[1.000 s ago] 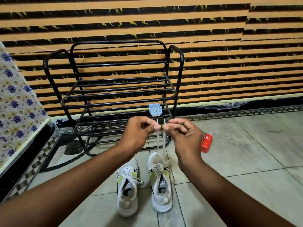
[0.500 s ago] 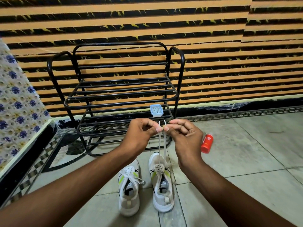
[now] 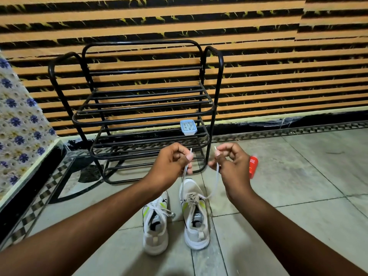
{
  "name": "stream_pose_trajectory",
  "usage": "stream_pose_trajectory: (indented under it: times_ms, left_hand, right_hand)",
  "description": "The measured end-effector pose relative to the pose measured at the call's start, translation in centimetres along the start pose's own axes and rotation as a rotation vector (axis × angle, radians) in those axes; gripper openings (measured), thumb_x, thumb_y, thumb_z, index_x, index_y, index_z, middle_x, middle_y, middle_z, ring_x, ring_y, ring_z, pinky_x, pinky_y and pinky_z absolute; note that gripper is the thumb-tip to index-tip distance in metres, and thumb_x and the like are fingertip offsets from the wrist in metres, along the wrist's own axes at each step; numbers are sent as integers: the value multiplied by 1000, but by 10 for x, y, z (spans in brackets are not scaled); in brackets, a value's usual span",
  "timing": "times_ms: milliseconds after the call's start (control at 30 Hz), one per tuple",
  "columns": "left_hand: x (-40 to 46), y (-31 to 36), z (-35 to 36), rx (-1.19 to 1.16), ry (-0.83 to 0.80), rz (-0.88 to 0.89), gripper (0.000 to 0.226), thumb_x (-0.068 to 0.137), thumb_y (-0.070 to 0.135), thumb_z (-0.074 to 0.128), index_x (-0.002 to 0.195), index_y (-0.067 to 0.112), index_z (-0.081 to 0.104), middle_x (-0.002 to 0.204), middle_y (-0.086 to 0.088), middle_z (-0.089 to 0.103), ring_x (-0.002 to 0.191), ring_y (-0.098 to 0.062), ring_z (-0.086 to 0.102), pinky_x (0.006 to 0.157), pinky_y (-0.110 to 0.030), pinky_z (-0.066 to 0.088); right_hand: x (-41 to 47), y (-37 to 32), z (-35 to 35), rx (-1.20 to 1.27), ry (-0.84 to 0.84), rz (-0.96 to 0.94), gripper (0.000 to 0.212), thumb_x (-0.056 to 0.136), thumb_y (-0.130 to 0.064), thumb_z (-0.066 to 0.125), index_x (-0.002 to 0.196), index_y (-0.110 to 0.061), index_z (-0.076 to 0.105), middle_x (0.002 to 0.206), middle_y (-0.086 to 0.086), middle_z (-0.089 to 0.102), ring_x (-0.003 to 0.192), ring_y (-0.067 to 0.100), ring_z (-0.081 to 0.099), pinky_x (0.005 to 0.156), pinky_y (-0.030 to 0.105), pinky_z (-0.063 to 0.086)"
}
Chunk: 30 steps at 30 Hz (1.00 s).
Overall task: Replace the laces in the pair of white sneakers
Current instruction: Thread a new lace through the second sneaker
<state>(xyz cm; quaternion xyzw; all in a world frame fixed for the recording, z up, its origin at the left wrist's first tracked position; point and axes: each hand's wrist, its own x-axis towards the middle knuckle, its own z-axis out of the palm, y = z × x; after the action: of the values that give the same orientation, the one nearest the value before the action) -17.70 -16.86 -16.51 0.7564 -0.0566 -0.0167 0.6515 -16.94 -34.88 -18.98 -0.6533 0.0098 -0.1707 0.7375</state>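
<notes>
Head view: a person's left hand (image 3: 169,164) and right hand (image 3: 232,166) are each pinching one end of a white flat shoelace (image 3: 214,186), fingers clamped on it, hands apart above the floor. The lace is running down to the right white mesh sneaker (image 3: 196,216), standing beside the left white sneaker (image 3: 156,226) on the grey floor tiles (image 3: 298,216), near a black metal shoe rack (image 3: 143,108). Judging by this, lacing is in hand on the right sneaker; next probably calls for evening the ends and tying.
</notes>
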Motion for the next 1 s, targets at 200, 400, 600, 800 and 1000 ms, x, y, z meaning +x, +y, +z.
stream_pose_trajectory:
  times_ms: [200, 400, 600, 800, 1000]
  left_hand:
    - [8, -60, 7, 207, -95, -330, 11, 102, 3, 54, 102, 11, 63, 79, -7, 58, 52, -13, 42, 47, -22, 32]
    - [6, -128, 15, 595, -225, -306, 15, 94, 11, 69, 107, 16, 65, 98, -10, 72, 78, -17, 64, 69, -25, 50]
    - [-1, -170, 18, 727, -357, -330, 25, 92, 14, 64, 116, 18, 60, 95, 2, 69, 88, -17, 62, 84, -31, 51]
    - [3, -169, 20, 666, -150, -207, 23, 88, 3, 56, 88, 24, 66, 78, 11, 73, 77, -4, 68, 72, -27, 50]
    - [17, -140, 38, -180, -113, -710, 30, 101, 23, 67, 123, 3, 64, 91, -13, 74, 84, -27, 69, 67, -31, 53]
  right_hand:
    - [7, 65, -32, -498, -261, -44, 17, 87, -6, 71, 82, -22, 69, 83, -6, 69, 79, 5, 63, 75, 28, 49]
    - [-3, 122, -45, -812, -426, 75, 18, 82, -35, 81, 86, -22, 70, 86, -9, 70, 84, -1, 63, 71, 13, 41]
    - [-10, 160, -38, -867, -538, 279, 31, 73, -45, 84, 92, -28, 66, 84, -12, 69, 79, -1, 66, 71, 8, 46]
    - [-8, 168, -36, -825, -514, 268, 24, 75, -50, 76, 74, -26, 72, 68, -7, 70, 73, 13, 68, 74, 30, 53]
    - [-27, 135, -31, -489, -574, 260, 13, 86, -17, 76, 74, -14, 75, 65, 1, 73, 64, 10, 69, 72, 28, 52]
